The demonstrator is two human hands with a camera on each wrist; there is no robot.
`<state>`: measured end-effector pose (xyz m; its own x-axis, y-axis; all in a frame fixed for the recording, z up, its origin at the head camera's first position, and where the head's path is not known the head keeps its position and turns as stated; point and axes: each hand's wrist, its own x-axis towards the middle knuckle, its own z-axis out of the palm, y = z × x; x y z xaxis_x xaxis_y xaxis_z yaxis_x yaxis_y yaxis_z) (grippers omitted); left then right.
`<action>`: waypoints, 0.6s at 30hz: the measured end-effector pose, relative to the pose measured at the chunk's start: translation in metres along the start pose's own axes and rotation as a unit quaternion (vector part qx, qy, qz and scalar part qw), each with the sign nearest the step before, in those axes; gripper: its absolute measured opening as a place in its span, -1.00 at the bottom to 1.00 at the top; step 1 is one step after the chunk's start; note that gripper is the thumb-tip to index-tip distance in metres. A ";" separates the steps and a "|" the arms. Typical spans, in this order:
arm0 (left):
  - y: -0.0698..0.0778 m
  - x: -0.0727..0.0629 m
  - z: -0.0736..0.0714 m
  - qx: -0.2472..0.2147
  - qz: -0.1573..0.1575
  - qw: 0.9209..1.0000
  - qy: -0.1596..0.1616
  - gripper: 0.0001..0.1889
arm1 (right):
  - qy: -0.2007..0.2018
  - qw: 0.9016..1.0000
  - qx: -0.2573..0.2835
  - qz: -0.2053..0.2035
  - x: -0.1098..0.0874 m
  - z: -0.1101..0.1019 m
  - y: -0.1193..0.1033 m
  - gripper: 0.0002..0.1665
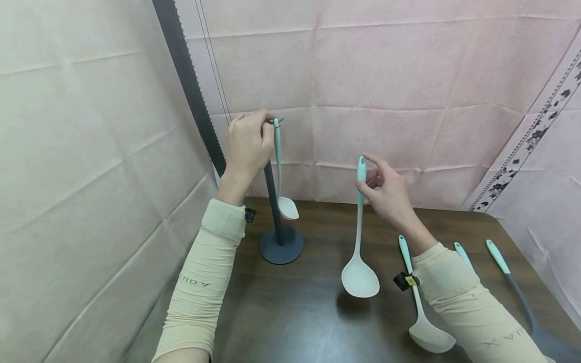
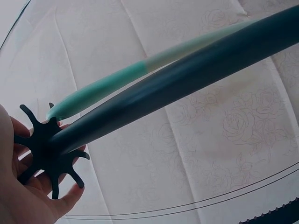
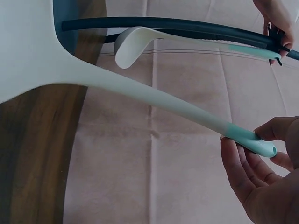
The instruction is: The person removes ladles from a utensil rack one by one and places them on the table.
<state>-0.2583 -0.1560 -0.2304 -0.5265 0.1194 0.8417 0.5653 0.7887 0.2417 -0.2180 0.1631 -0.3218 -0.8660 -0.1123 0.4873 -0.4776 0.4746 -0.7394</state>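
A dark utensil stand (image 1: 273, 201) rises from a round base at the left of the table. My left hand (image 1: 248, 143) grips its top, with fingers around the crown of hooks (image 2: 44, 151). From one hook hangs a small white ladle (image 1: 288, 208) with a mint handle, bowl down. My right hand (image 1: 386, 189) pinches a larger white ladle (image 1: 360, 277) by its mint handle (image 3: 250, 141), between thumb and fingers. This ladle is held upright, its bowl low and above the table, to the right of the stand and apart from it.
On the brown table (image 1: 290, 312), another white ladle (image 1: 431, 337) lies beside my right forearm. A mint handle (image 1: 462, 252) shows behind that sleeve, the rest hidden. Farther right lies a dark grey utensil (image 1: 519, 290) with a mint handle. Pale cloth (image 1: 399, 75) hangs behind the table.
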 end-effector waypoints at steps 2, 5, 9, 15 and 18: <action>0.000 0.000 0.000 0.001 0.001 1.000 0.002 -0.60 | -0.004 1.000 0.001 0.007 -0.001 0.000 0.004 -0.21; -0.001 0.000 0.001 0.001 0.000 1.000 0.001 -0.61 | -0.013 1.000 -0.002 0.017 -0.002 -0.001 0.010 -0.21; 0.000 -0.001 0.000 -0.001 -0.003 1.000 -0.004 -0.61 | -0.027 0.999 -0.003 0.031 -0.005 0.001 0.017 -0.21; 0.001 -0.001 -0.001 0.005 -0.004 1.000 -0.007 -0.61 | -0.042 0.998 -0.005 0.049 -0.006 0.002 0.026 -0.19; 0.001 -0.001 -0.002 0.006 -0.005 1.000 -0.008 -0.61 | -0.047 0.997 -0.007 0.059 -0.007 0.001 0.029 -0.19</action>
<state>-0.2560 -0.1562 -0.2305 -0.5431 0.1212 0.8309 0.5520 0.7972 0.2445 -0.2259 0.1766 -0.3476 -0.9265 -0.1364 0.3507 -0.3700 0.5010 -0.7824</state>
